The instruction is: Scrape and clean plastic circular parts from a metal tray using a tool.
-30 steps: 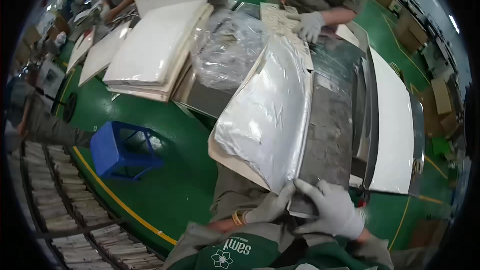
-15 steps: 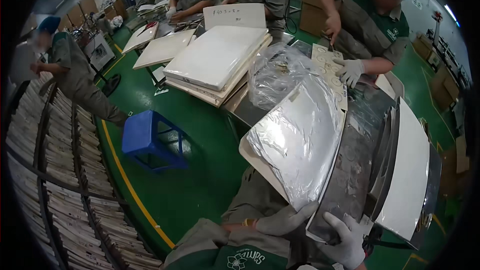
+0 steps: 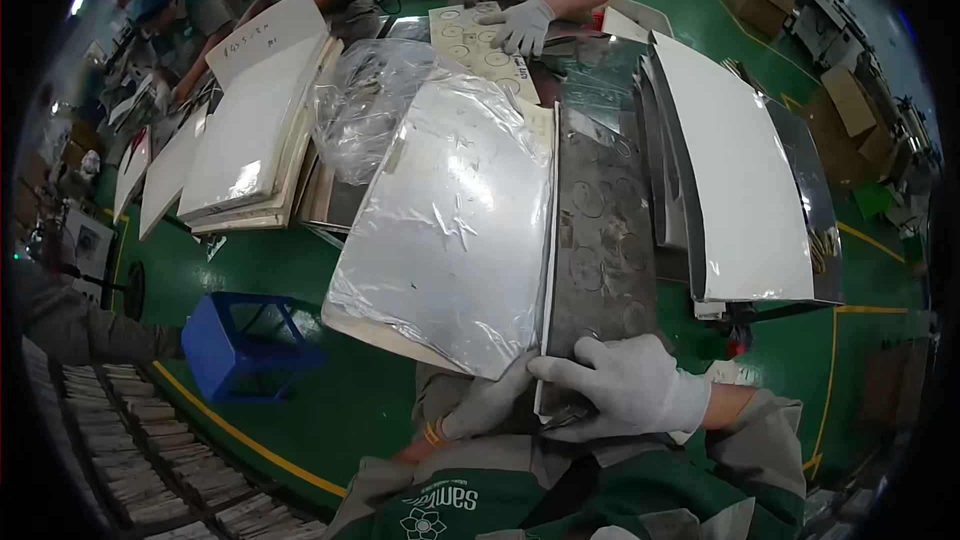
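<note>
A long dark-grey rectangular board (image 3: 600, 250) with circular marks lies on the work surface, its long axis running away from the wearer. The right hand (image 3: 630, 385), in a pale grey glove, is nearer, clamped on its near end; the board stretches forward from it. The similarly gloved left hand (image 3: 490, 405) sits under the near corner of a shiny plastic-wrapped silver sheet (image 3: 455, 230), beside the board's left; its fingers are hidden, so its grip cannot be told. A curved white panel (image 3: 740, 180) stands farther right.
</note>
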{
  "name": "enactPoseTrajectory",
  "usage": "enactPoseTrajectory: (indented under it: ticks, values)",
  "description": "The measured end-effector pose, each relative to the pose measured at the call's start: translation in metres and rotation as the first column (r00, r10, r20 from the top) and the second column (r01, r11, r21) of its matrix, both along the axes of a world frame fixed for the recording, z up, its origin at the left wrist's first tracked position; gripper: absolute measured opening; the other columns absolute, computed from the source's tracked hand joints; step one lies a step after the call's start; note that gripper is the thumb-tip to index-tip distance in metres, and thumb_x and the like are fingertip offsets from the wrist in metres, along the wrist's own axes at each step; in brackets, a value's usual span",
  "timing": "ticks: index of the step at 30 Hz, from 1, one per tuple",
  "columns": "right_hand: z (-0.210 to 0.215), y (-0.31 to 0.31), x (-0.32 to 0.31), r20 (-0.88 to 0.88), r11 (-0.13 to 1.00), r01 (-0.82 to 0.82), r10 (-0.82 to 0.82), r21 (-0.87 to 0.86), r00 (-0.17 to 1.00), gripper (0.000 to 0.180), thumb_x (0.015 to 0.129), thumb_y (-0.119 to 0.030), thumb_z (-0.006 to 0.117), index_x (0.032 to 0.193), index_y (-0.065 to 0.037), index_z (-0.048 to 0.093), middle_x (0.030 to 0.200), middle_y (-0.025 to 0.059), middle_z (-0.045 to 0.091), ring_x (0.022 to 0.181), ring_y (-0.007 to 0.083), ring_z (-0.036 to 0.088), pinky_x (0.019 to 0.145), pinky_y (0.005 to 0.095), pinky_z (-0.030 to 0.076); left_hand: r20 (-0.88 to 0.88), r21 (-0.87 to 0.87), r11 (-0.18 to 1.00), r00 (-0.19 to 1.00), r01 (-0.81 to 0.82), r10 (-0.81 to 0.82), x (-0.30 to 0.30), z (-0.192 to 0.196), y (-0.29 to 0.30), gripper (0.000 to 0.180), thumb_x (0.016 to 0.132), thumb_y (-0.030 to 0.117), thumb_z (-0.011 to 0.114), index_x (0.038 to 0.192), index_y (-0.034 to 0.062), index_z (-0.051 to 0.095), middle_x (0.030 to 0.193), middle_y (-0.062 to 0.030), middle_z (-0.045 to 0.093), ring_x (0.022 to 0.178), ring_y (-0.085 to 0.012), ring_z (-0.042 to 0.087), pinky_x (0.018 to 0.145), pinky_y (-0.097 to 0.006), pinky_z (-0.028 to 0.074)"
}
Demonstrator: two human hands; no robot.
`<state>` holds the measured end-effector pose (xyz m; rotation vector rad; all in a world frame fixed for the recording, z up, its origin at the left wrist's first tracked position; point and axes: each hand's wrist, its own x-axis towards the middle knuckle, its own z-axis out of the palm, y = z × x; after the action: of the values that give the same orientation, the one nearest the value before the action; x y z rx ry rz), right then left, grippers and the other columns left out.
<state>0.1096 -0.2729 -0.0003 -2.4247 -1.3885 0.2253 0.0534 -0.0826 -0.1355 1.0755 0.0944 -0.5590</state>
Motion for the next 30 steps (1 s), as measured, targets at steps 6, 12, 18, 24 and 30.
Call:
enactPoseTrajectory:
  ticks: [6, 12, 18, 24, 30]
  values:
    - [0.004, 0.002, 0.008, -0.009, 0.984, -0.100, 0.100, -0.150, 0.995, 0.053, 0.075, -0.046, 0.071, 0.109, -0.010, 0.051, 0.071, 0.0073, 0.052, 0.058, 0.0230, 0.062, 0.044, 0.0372, 0.049, 0.567, 0.308, 0.920, 0.823, -0.243, 0.028, 0.007, 0.037, -0.004, 0.021, 0.098, 0.011, 0.048, 0.103, -0.0035, 0.062, 0.085, -0.0088, 0.062, 0.080, -0.0160, 0.059, 0.072, -0.030, 0.048]
    - [0.063, -0.020, 0.022, 0.440, 0.973, 0.019, -0.122, 0.232, 0.890, 0.036, 0.068, -0.017, 0.064, 0.100, 0.000, 0.063, 0.056, 0.0012, 0.040, 0.044, 0.0148, 0.047, 0.039, 0.0287, 0.038, 0.549, 0.358, 0.675, 0.730, -0.645, 0.406, -0.016, 0.049, 0.066, 0.058, 0.093, -0.001, 0.039, 0.148, -0.0015, 0.024, 0.109, -0.0117, 0.066, 0.090, -0.0146, 0.062, 0.077, -0.025, 0.051]
    - [0.044, -0.009, 0.016, 0.482, 0.998, 0.001, -0.035, 0.069, 0.876, 0.035, 0.067, -0.017, 0.061, 0.100, -0.005, 0.066, 0.058, 0.0001, 0.038, 0.046, 0.0126, 0.045, 0.040, 0.0284, 0.036, 0.468, 0.302, 0.249, 0.371, -0.920, 0.803, -0.111, 0.039, 0.176, 0.021, 0.085, 0.004, 0.048, 0.099, -0.0029, 0.062, 0.098, -0.0077, 0.061, 0.092, -0.0167, 0.058, 0.083, -0.028, 0.048]
    - [-0.005, 0.019, 0.018, 0.209, 0.974, -0.161, 0.192, -0.158, 0.959, 0.050, 0.068, -0.033, 0.073, 0.109, -0.009, 0.057, 0.072, 0.0016, 0.048, 0.060, 0.0158, 0.056, 0.048, 0.0319, 0.044, 0.208, 0.229, 0.383, 0.429, -0.895, 0.879, -0.280, -0.067, 0.267, 0.018, 0.079, -0.006, 0.052, 0.092, -0.0044, 0.065, 0.115, -0.0194, 0.062, 0.099, -0.0240, 0.061, 0.089, -0.034, 0.050]
    - [-0.043, 0.050, 0.028, 0.064, 0.974, -0.152, 0.164, -0.171, 0.984, 0.036, 0.067, -0.030, 0.075, 0.091, -0.014, 0.052, 0.072, 0.0032, 0.052, 0.062, 0.0204, 0.061, 0.053, 0.0361, 0.048, 0.080, 0.397, 0.075, 0.116, -0.915, 0.990, -0.277, -0.151, 0.238, 0.027, 0.083, -0.004, 0.051, 0.109, -0.0062, 0.061, 0.107, -0.0120, 0.063, 0.099, -0.0207, 0.061, 0.091, -0.031, 0.049]
